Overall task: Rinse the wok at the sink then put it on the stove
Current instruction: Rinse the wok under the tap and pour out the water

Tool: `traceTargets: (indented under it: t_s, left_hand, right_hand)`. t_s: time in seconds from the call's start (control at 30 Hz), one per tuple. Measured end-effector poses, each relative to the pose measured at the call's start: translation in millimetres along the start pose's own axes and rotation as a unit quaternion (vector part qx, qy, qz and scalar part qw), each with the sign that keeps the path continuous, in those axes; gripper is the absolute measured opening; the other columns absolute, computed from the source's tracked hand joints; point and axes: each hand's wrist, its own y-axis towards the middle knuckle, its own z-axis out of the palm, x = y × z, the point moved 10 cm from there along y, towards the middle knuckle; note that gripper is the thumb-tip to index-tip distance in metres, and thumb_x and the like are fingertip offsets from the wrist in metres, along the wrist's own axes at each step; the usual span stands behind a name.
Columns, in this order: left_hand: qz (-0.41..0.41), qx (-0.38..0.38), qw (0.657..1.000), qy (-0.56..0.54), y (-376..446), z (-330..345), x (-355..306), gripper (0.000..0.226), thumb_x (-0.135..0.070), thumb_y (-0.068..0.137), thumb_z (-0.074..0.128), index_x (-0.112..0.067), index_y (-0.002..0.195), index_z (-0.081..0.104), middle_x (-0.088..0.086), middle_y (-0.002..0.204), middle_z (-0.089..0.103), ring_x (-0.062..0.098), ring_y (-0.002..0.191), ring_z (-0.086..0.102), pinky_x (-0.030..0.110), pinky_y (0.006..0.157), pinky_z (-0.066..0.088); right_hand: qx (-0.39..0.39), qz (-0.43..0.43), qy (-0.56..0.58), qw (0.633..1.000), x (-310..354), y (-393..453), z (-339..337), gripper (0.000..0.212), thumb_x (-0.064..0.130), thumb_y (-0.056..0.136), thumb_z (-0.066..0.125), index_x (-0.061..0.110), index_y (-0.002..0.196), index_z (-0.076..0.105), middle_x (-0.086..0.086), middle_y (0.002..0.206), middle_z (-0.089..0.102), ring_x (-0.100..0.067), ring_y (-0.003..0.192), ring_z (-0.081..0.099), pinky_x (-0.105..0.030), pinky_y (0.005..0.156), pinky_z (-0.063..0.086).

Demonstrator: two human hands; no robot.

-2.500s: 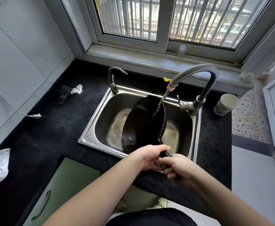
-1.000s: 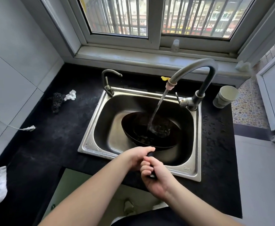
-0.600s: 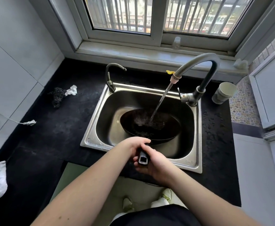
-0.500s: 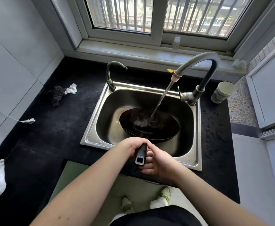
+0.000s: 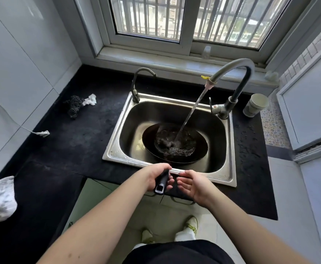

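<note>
No writing is legible; the left hand (image 5: 156, 178) grips the wok (image 5: 175, 143) handle under the faucet (image 5: 232, 73) stream, the right hand (image 5: 191, 182) open beside it.

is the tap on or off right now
On. A stream of water runs from the tap's spout into the wok in the sink, splashing in its bowl.

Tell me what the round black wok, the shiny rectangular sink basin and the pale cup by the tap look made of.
Round black wok: probably dark seasoned steel or iron, dull finish.
Shiny rectangular sink basin: brushed stainless steel, judging by its silvery reflective rim.
Pale cup: ceramic or plastic, matte; unclear.
</note>
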Motion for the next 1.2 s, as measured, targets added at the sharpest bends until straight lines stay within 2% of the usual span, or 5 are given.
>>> traceTargets:
  t_s: [0.33, 0.5, 0.77, 0.97, 1.2]
  left_hand:
    - [0.066, -0.035, 0.996, 0.057, -13.8, 1.2, 0.3, 0.036, -0.025, 0.097, 0.053, -0.012, 0.063, 0.051, -0.006, 0.033, 0.044, 0.003, 0.026, 0.041, 0.011, 0.033, 0.037]
    - [0.121, -0.061, 0.990, 0.049, -17.4, 2.2, -2.4, 0.032, -0.018, 0.094, 0.058, -0.010, 0.064, 0.053, -0.007, 0.032, 0.048, 0.002, 0.024, 0.040, 0.009, 0.032, 0.034]
    - [0.161, -0.111, 0.980, 0.023, -13.0, -14.8, 4.2, 0.016, -0.017, 0.088, 0.062, -0.011, 0.074, 0.059, 0.003, 0.057, 0.053, 0.005, 0.033, 0.043, 0.014, 0.034, 0.038]
    - [0.189, -0.123, 0.972, 0.069, -10.1, -30.5, 13.5, 0.016, -0.012, 0.087, 0.058, -0.007, 0.072, 0.058, 0.006, 0.055, 0.050, 0.012, 0.038, 0.044, 0.020, 0.040, 0.041]
    - [0.220, -0.127, 0.960, 0.118, -8.0, -35.7, 18.7, 0.015, -0.014, 0.089, 0.057, -0.009, 0.075, 0.054, 0.005, 0.056, 0.050, 0.011, 0.035, 0.044, 0.020, 0.038, 0.040]
  right_hand:
    - [-0.041, -0.022, -0.040, 0.998, -20.2, 10.9, 18.1, 0.018, 0.018, 0.095, 0.047, 0.004, 0.096, 0.060, -0.011, 0.089, 0.068, -0.019, 0.077, 0.065, -0.026, 0.068, 0.053]
    - [-0.062, -0.029, -0.024, 0.997, -21.2, 9.0, 28.5, 0.016, 0.013, 0.094, 0.050, 0.006, 0.081, 0.057, -0.005, 0.068, 0.058, -0.014, 0.059, 0.057, -0.020, 0.044, 0.051]
    - [-0.060, -0.025, -0.030, 0.997, -23.2, 21.7, 34.3, 0.017, 0.008, 0.094, 0.047, 0.007, 0.079, 0.056, -0.006, 0.069, 0.055, -0.017, 0.058, 0.053, -0.022, 0.042, 0.049]
    - [-0.042, -0.015, -0.057, 0.997, -26.6, 29.6, 40.2, 0.016, 0.018, 0.096, 0.053, 0.007, 0.084, 0.056, -0.007, 0.083, 0.060, -0.019, 0.070, 0.058, -0.025, 0.046, 0.052]
    - [-0.014, 0.000, -0.125, 0.992, -32.1, 35.5, 52.8, 0.013, 0.021, 0.095, 0.058, 0.013, 0.085, 0.057, -0.005, 0.080, 0.060, -0.017, 0.065, 0.058, -0.026, 0.055, 0.051]
